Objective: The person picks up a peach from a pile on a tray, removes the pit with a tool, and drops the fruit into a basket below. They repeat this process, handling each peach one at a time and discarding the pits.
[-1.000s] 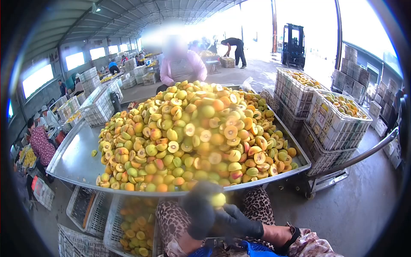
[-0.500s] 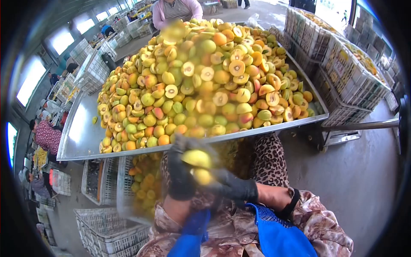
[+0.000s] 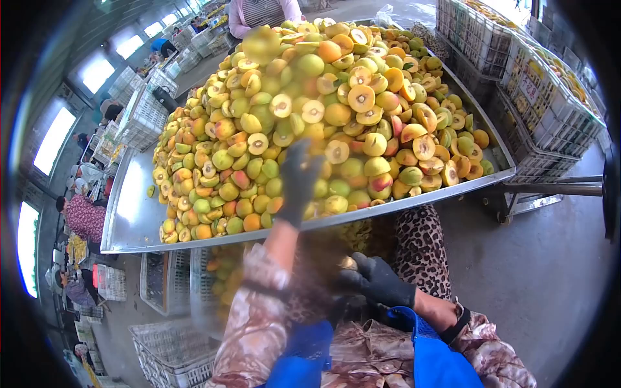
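Observation:
My left hand (image 3: 301,183), in a dark glove, reaches over the tray's front edge onto the heap of halved yellow-orange stone fruit (image 3: 226,161), apparently apricots or peaches. Its fingers stretch forward against the fruit, somewhat blurred, with nothing visible held in them. Low in front of my lap, my right hand (image 3: 383,282), also dark-gloved, is closed with a small pale piece (image 3: 348,263) showing at its fingertips; what it is I cannot make out. The heap lies on a wide metal tray (image 3: 132,200) with a raised rim.
Beneath the tray stand plastic crates, one holding fruit (image 3: 226,275), and a white crate (image 3: 174,355) at lower left. Stacked crates of fruit (image 3: 550,97) rise on the right beside a metal bar (image 3: 556,189). A person in pink sleeves (image 3: 262,13) is across the heap. Smudges blur the middle.
My left hand has left the yellow fruit pieces held between both hands and moved up onto the heap. My right hand has shifted slightly right; those two pieces no longer show.

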{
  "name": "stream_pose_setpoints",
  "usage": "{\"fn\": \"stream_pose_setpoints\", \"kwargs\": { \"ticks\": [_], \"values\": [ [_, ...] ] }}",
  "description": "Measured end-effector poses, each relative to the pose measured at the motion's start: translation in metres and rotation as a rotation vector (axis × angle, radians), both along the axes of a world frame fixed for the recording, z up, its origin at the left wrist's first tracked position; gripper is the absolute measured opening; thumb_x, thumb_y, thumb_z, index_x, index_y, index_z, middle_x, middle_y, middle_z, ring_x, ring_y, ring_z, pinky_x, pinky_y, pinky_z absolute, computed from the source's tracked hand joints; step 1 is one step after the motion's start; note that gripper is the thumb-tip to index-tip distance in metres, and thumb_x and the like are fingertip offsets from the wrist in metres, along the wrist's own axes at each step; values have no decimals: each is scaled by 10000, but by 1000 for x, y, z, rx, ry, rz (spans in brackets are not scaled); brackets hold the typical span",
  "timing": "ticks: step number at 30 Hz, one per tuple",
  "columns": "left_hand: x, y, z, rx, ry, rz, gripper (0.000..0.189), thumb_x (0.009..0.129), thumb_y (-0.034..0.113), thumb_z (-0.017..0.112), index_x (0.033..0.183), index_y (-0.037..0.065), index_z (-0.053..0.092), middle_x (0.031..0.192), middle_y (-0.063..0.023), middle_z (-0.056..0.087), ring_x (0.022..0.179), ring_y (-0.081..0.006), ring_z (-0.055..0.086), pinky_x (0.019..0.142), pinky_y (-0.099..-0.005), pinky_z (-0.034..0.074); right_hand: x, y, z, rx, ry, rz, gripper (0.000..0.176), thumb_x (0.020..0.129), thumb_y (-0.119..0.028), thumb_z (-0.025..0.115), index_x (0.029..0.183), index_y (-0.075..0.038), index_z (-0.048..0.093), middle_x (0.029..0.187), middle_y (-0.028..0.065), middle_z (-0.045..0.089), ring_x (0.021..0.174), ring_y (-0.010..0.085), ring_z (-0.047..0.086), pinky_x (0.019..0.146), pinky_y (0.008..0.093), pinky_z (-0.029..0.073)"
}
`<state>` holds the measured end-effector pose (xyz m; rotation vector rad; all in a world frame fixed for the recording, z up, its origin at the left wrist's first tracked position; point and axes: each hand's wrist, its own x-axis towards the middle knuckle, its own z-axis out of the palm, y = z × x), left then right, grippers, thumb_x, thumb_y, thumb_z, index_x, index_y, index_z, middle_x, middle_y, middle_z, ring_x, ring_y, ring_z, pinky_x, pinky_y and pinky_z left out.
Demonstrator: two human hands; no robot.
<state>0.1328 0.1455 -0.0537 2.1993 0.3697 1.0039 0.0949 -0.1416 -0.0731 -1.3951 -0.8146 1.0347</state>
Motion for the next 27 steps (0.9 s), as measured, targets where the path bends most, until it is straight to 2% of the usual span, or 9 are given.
{"fn": "stream_pose_setpoints", "kwargs": {
  "ticks": [3,4,7,8,12,21,23,24,27],
  "values": [
    [53,9,-12,512,246,-118,485,828,150,731,1287,14,655,1225,-192,668,1184,-351,616,1036,-437,477,20,-28,0,-132,-273,-45,453,995,-446,637,1098,-5,611,931,228,730,862,349,734,755,432,551],
    [62,8,-13,629,367,-173,500,810,169,723,1280,13,656,1198,-192,673,1175,-351,614,1019,-446,478,20,-36,9,-215,-243,-61,454,1006,-446,630,1122,-8,616,934,173,739,853,264,724,760,407,552],
    [44,22,9,325,547,-236,446,759,202,807,1169,72,690,1093,-195,669,1035,-395,608,973,-456,497,22,-43,-16,-42,-73,-205,458,1011,-451,630,1144,-13,621,952,114,735,866,175,682,766,377,553],
    [42,33,-1,317,439,-319,353,794,147,796,1117,46,696,1020,-143,697,970,-306,652,895,-405,531,28,-39,0,-22,5,-190,409,1011,-390,653,1171,-16,620,965,81,722,883,130,639,779,353,549],
    [2,-1,22,-560,130,-200,212,889,36,736,1082,-26,675,1024,-45,697,887,-127,674,805,-283,560,36,3,16,236,109,-350,287,1012,-260,662,1164,-20,620,958,12,657,914,80,575,784,301,520],
    [-86,-129,64,-1454,-156,-344,362,986,50,647,1326,-47,568,1253,-132,660,1100,-208,666,974,-340,544,46,56,21,294,-28,-491,170,959,-144,687,1058,-17,634,884,4,654,797,81,589,684,288,520],
    [-99,-126,31,-870,-146,-402,386,1007,72,624,1367,-51,558,1252,-152,670,1101,-224,669,979,-340,538,40,48,28,162,37,-477,172,942,-131,676,1038,-11,599,900,90,702,795,136,629,678,336,518],
    [-103,-123,21,-675,-47,-238,426,965,91,688,1353,-45,575,1204,-155,692,1071,-242,677,959,-341,539,38,49,20,142,61,-509,225,962,-171,682,1096,-7,608,871,65,689,775,102,586,645,316,506],
    [-113,-126,19,-471,81,-91,478,935,40,711,1383,-42,566,1215,-152,689,1077,-231,672,985,-338,525,16,26,36,187,228,-379,232,966,-180,689,1118,-21,617,875,53,687,787,92,573,644,316,504]
  ]
}}
